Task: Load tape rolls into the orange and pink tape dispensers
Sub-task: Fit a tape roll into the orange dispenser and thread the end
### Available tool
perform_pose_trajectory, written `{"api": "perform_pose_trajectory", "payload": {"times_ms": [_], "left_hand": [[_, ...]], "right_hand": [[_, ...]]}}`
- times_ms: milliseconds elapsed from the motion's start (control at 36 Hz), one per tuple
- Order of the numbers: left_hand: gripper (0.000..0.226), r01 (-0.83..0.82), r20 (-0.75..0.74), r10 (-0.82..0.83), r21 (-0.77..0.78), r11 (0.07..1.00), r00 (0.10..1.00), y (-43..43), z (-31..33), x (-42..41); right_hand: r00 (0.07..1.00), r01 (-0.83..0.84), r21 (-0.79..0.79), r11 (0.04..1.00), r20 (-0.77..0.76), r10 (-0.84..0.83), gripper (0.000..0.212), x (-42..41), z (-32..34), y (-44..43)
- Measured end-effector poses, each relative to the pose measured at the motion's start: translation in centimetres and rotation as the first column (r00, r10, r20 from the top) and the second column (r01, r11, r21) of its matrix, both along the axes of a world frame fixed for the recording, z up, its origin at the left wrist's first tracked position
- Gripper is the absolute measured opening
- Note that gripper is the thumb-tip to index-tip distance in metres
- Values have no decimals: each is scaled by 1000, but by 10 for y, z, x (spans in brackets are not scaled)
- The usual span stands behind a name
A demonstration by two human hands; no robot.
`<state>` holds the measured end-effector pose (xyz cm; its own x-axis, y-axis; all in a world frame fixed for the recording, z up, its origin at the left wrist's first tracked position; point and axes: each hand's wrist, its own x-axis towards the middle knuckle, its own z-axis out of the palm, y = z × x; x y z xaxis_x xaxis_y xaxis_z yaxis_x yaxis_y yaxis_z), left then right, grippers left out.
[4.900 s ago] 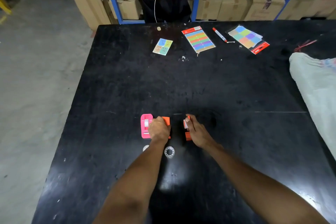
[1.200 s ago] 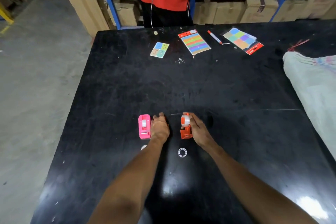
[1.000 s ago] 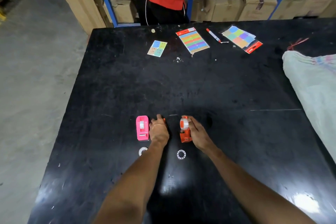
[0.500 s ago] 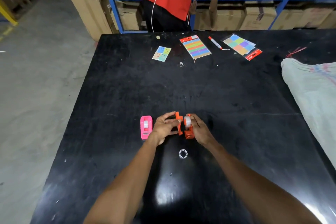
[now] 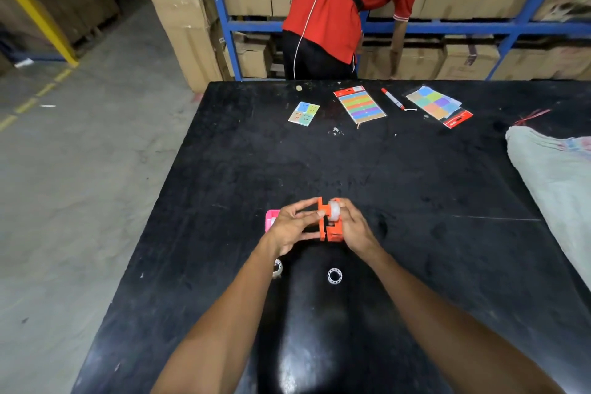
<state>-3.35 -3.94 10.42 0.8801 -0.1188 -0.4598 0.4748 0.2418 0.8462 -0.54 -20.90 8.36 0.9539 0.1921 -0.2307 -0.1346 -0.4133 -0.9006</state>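
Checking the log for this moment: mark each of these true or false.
1. Both hands hold the orange dispenser. True.
2. A tape roll sits at the orange dispenser's top. True.
3. The pink dispenser lies right of the right hand. False: it is left of the left hand.
4. The table near the hands holds no loose rings. False: a white ring lies there.
5. The marker lies at the table's far side. True.

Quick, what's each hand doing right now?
Left hand: closed on one orange dispenser piece.
Right hand: closed on the other piece, with the tape roll.
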Motion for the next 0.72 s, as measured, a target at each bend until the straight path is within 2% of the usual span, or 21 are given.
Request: {"api": "perform_pose_trajectory", "payload": {"times_ms": [333,722], "left_hand": [[45,-72,20,73,-23,997,997,4,6,-9],[44,-78,16,78,-33,996,997,6,11,-12]], "right_hand": [[996,-86,-20,996,11,86,30,3,7,10],[989,-123,-30,992,76,125,28,-6,28,16]]}}
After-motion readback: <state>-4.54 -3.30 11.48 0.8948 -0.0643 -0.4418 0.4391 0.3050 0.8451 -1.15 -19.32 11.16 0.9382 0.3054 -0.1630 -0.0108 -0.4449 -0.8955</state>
